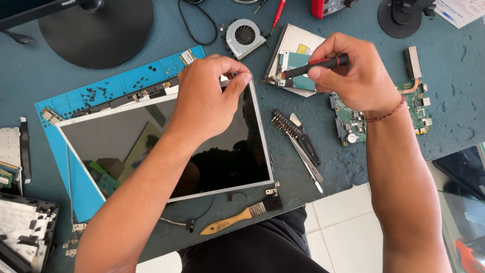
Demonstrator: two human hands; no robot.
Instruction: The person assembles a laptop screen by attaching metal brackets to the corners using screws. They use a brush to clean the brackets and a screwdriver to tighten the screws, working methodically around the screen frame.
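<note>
Left hand (204, 96) pinching the top right corner of the laptop screen panel (166, 146) lying on the blue mat (76, 96), right hand (353, 71) gripping a red-handled screwdriver (308, 67), tip at that corner, brush (242, 216) near the front edge

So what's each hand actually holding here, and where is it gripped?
The right hand holds a red-and-black screwdriver by its handle. The left hand pinches the top right corner of the laptop screen panel with its fingers.

Bare LCD panel (151, 146) flat on mat – red/blk screwdriver (316, 65) at corner.
</note>
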